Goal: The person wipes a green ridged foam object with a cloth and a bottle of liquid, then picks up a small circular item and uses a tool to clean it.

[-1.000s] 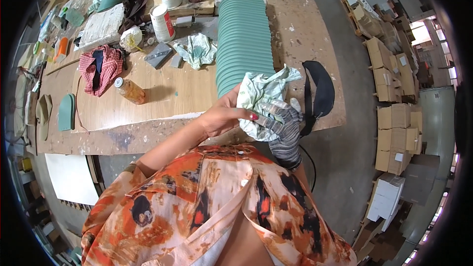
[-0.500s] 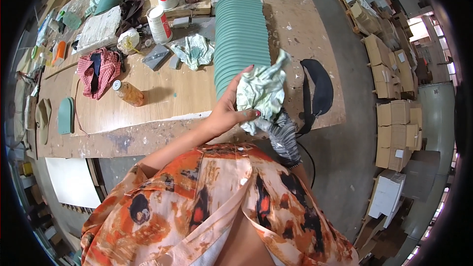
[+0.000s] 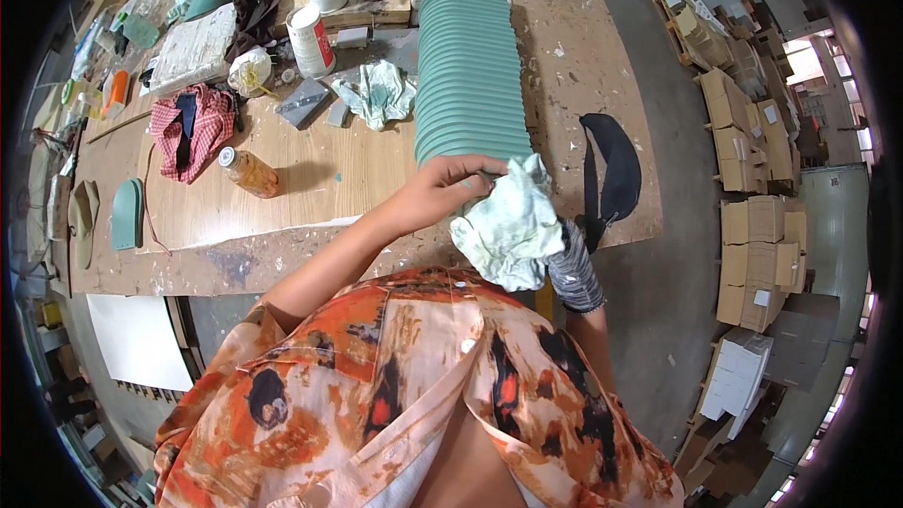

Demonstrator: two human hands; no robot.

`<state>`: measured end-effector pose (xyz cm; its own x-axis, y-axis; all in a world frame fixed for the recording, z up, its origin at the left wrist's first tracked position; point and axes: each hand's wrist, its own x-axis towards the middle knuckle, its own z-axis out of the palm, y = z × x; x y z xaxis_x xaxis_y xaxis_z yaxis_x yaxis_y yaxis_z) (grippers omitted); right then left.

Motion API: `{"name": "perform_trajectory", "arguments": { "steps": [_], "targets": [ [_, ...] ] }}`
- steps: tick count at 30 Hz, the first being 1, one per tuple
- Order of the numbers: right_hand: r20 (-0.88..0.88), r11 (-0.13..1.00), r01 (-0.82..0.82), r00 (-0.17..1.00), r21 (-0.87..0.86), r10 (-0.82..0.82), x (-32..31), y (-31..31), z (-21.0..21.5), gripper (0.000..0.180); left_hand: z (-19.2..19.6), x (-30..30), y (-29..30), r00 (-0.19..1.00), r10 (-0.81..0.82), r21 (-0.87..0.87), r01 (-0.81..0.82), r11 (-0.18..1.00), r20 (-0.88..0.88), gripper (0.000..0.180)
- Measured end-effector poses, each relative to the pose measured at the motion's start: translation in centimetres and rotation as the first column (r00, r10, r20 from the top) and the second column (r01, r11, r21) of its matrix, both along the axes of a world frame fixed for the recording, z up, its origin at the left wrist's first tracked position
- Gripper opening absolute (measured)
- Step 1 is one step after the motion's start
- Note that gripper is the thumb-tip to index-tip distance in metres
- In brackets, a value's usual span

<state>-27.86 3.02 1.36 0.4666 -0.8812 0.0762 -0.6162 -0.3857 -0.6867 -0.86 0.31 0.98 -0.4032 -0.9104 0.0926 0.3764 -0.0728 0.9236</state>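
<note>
A crumpled pale green-white rag (image 3: 513, 230) hangs in front of my chest, its lower part hanging loose. My bare left hand (image 3: 450, 190) pinches the rag's upper left part between thumb and fingers. My right hand (image 3: 571, 263), in a grey striped knit glove, is at the rag's right side; the cloth hides its fingers. Just beyond the hands, a long row of overlapping green round-ended pieces (image 3: 470, 75) lies on the worktable (image 3: 376, 165). A second crumpled rag (image 3: 378, 94) lies left of that row.
Left on the table are a jar of orange-brown liquid (image 3: 248, 173), a red checked cloth (image 3: 193, 132), a grey block (image 3: 303, 103), white cans (image 3: 310, 40) and a green arch-shaped piece (image 3: 128, 214). Right lies a black strap-like item (image 3: 616, 169). Cardboard boxes (image 3: 752, 226) stand farther right.
My left hand has shifted from the rag's left side to its upper edge, knuckles now upward. The rag has opened out and hangs lower. My gloved right hand has moved slightly right.
</note>
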Motion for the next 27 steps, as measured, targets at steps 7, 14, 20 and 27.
{"name": "perform_trajectory", "arguments": {
  "steps": [7, 14, 20, 27],
  "targets": [
    [-0.233, 0.918, -0.061, 0.972, -0.392, -0.035, -2.1, -1.4, -3.1, 0.025, 2.0, -1.0, 1.3, 0.992, 0.125, 0.118, -0.123, 0.985, -0.007, 0.04],
    [0.662, 0.895, 0.045, 0.657, 0.443, -0.361, 2.3, -0.8, 0.5, 0.047, -1.7, -1.2, 0.8, 0.991, 0.111, -0.063, -0.106, 0.992, 0.073, 0.026],
    [0.587, 0.932, 0.201, 0.731, 0.303, -0.348, 2.7, -0.9, -0.5, 0.045, -0.1, -1.2, 2.0, 0.887, 0.293, -0.191, -0.238, 0.952, 0.356, 0.023],
    [0.515, 0.897, 0.441, 0.765, 0.019, -0.387, 1.9, -3.2, -0.2, 0.042, -2.2, 0.1, 1.2, 0.831, 0.487, -0.124, -0.472, 0.873, 0.267, 0.03]
  ]
}}
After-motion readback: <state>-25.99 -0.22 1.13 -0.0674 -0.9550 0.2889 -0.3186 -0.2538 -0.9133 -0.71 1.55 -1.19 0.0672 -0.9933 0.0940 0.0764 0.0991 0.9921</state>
